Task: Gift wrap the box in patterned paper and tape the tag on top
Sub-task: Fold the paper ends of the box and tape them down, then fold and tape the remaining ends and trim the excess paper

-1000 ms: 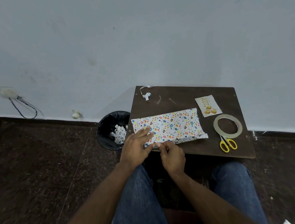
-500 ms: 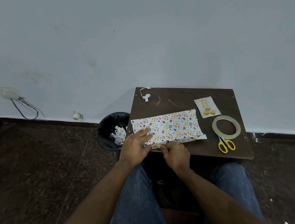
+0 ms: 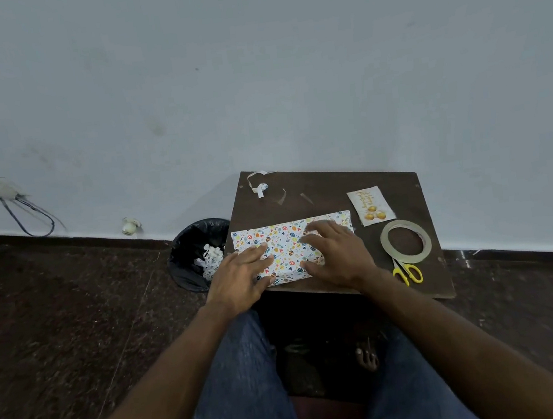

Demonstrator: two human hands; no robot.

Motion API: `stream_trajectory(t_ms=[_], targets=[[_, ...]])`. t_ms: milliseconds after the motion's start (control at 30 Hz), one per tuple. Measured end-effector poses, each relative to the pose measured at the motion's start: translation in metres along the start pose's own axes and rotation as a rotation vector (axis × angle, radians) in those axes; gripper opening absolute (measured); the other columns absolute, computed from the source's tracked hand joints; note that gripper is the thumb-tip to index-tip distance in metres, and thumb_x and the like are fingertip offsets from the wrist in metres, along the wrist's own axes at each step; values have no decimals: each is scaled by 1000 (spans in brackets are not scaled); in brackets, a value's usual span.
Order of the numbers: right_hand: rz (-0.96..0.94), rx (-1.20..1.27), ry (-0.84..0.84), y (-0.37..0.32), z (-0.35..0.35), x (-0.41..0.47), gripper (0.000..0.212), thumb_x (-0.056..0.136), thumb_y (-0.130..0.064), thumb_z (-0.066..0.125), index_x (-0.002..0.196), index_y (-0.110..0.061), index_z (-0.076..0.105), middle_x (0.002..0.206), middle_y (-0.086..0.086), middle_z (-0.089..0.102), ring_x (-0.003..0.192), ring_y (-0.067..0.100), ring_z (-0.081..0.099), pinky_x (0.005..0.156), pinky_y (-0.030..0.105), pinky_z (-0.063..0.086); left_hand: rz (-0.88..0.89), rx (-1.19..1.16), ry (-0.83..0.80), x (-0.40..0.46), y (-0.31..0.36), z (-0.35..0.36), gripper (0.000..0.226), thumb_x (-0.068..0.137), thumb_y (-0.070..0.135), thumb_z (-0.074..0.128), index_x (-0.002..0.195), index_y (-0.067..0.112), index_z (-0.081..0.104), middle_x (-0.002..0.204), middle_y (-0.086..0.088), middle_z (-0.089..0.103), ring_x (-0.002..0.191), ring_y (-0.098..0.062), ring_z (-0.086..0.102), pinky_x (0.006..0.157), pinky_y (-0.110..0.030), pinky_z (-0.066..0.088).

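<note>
The box (image 3: 286, 247), wrapped in white paper with colourful egg prints, lies flat under the fingers (image 3: 317, 230). The tag (image 3: 371, 211), cream with golden ornaments, lies flat just right of them.

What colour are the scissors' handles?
Yellow. The scissors lie on the table near the tape roll, clearest in the head view.

Wrapped box (image 3: 286, 247) pressed flat on worktop (image 3: 334, 189) by left hand (image 3: 241, 275) and right hand (image 3: 337, 254), fingers spread. Tag (image 3: 371, 210), tape roll (image 3: 405, 239), scissors (image 3: 408, 272) laid at right.
</note>
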State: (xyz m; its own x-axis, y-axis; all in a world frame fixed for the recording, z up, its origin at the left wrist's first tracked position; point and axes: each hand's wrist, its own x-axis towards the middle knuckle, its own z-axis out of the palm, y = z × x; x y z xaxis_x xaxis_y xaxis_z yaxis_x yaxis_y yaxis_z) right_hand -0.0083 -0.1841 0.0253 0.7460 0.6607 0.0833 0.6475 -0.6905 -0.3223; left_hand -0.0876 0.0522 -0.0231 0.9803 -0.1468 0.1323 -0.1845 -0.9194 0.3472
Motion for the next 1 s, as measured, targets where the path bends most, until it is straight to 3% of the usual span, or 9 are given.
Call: stream_trajectory(t_ms=[33, 67, 167, 267, 433, 633, 733, 800, 1000], targets=[[-6, -67, -167, 5, -5, 10, 66, 87, -55, 64, 143, -25, 48, 157, 5, 34, 146, 25, 26, 119, 52, 25, 5, 11, -5, 1, -1, -1, 44, 86, 33, 73, 128, 21, 65, 146, 1, 51, 133, -22, 50, 106, -46, 41], [-16, -139, -290, 8, -8, 19, 80, 85, -62, 61, 151, -27, 33, 164, 5, 15, 152, 24, 8, 123, 51, 9, 10, 20, -9, 1, -1, -1, 45, 86, 32, 73, 128, 21, 65, 146, 1, 50, 133, -22, 50, 106, -46, 41], [-34, -244, -460, 14, -5, 40, 102, 80, -69, 63, 157, -30, 9, 166, 8, -4, 152, 26, -9, 121, 55, -5, 6, 19, -11, 1, 1, -2, 45, 86, 31, 72, 130, 23, 63, 148, 3, 48, 136, -22, 47, 107, -46, 39], [-16, -266, -498, 16, -4, 50, 109, 76, -68, 67, 157, -30, 5, 165, 9, 6, 152, 31, 3, 120, 59, 0, -16, 4, -3, -1, 1, -3, 43, 87, 32, 70, 129, 24, 64, 148, 4, 49, 137, -22, 45, 109, -48, 37], [176, -188, -275, 9, 2, 32, 110, 65, -80, 64, 153, -30, 21, 145, 8, 38, 134, 30, 35, 110, 49, 29, -91, 73, 199, 3, 7, 0, 42, 81, 25, 62, 122, 20, 67, 136, -6, 60, 130, -27, 53, 103, -50, 44], [539, -72, -108, -12, 13, 11, 100, 72, -87, 49, 148, -25, 31, 142, 11, 39, 130, 33, 37, 100, 50, 35, -174, -59, 132, 6, 39, 11, 59, 90, 45, 41, 141, 17, 50, 145, -4, 51, 134, -22, 44, 107, -46, 40], [577, 23, -90, -18, 15, 7, 89, 81, -77, 50, 149, -24, 31, 142, 9, 37, 131, 31, 37, 101, 49, 35, -294, -364, 38, 6, 54, 24, 59, 96, 45, 48, 148, 17, 41, 152, -2, 42, 139, -18, 40, 112, -33, 35], [574, 95, -102, -16, 13, 5, 78, 86, -66, 53, 149, -24, 33, 142, 8, 38, 131, 30, 38, 101, 47, 37, -348, -474, 67, 4, 57, 28, 56, 99, 36, 53, 151, 20, 37, 155, 2, 39, 142, -13, 36, 112, -24, 30], [503, 397, -83, 10, 8, -13, 50, 93, -41, 61, 141, -28, 51, 134, 0, 50, 112, 18, 57, 92, 35, 47, -346, -476, 3, 10, 47, 16, 58, 101, 30, 52, 153, 18, 30, 158, 2, 31, 145, -13, 30, 112, -24, 27]])
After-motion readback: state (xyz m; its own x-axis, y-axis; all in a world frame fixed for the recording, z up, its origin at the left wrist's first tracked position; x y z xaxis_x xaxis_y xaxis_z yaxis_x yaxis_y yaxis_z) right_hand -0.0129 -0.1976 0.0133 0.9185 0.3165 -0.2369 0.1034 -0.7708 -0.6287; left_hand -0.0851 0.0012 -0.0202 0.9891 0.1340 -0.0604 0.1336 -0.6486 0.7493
